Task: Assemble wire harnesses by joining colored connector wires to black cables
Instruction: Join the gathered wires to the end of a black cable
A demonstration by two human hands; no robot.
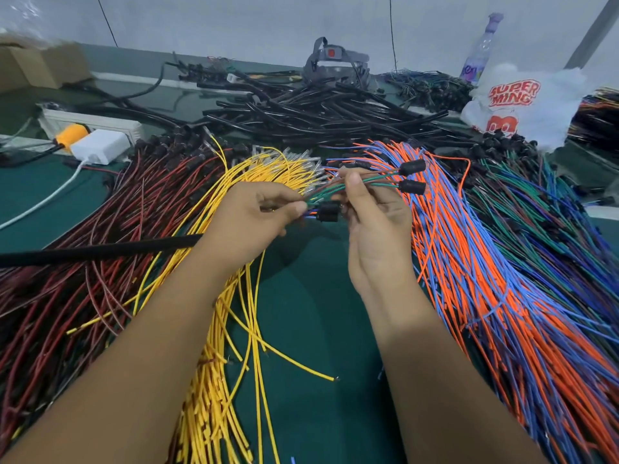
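My left hand [249,222] pinches the ends of a small bunch of coloured wires [375,180], and a black sleeve cable [100,251] runs out from under that hand to the left. My right hand [371,216] holds the same bunch a little further along, thumb up. Two black connectors [412,177] hang off the green wires to the right. A third black connector [330,211] sits between my hands. The wire ends inside the left fingers are hidden.
On the green table [311,313] lie fans of dark red wires [100,229], yellow wires [227,329], orange and blue wires [485,279] and green-blue wires [552,212]. Black cables [318,108] pile at the back. A power strip [90,127], white bag [516,98] and bottle [479,51] stand behind.
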